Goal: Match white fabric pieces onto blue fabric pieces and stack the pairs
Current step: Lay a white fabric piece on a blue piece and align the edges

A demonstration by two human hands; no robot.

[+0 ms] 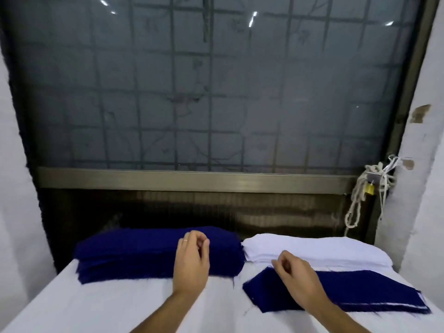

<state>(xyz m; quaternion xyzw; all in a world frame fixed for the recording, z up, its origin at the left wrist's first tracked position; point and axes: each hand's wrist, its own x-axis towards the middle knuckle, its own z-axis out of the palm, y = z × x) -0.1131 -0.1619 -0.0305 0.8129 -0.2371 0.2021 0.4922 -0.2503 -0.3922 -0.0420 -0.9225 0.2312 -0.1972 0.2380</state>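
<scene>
A: How far along is this looking?

B: Early, I'd judge; the blue stack (134, 253) is sitting thick at the back left of the surface (108, 306), and the white stack (324, 251) is lying just beside it at the back right, also thick.

A: Anything paired?

B: A single blue piece (360, 292) is lying flat at the front right; a thin white edge (374, 304) is peeking out along its near side, so at least one pair is probably lying beneath; no white is covering the top blue yet.

A: And the hands?

B: The left hand (192, 255) is hovering over the blue stack, fingers loosely curled, holding nothing; the right hand (295, 272) is curling over the blue piece's far corner, next to the white stack; whether it is pinching cloth, I cannot tell.
</scene>
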